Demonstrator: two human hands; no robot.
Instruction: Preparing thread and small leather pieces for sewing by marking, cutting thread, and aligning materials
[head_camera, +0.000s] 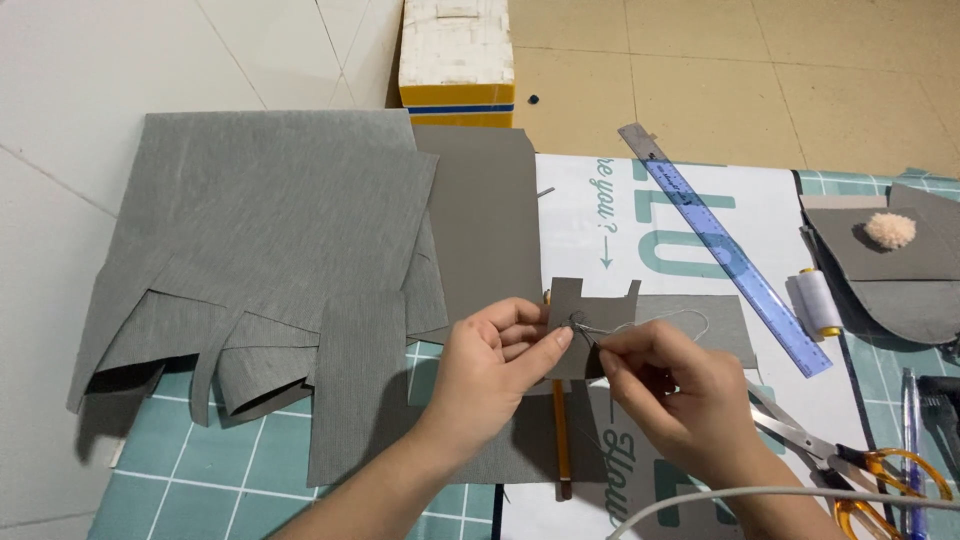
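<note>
Pale floor tiles fill the upper left, white with thin grey joints; further right the floor turns to beige tiles. A white foam box with a yellow and blue band along its lower edge stands on the floor where the two meet. Below, a teal grid cutting mat lies spread out. The light is even and soft, with faint shadows.

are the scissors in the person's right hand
No, the scissors lie on the table while the right hand pinches thread at the small grey fabric piece.
</note>
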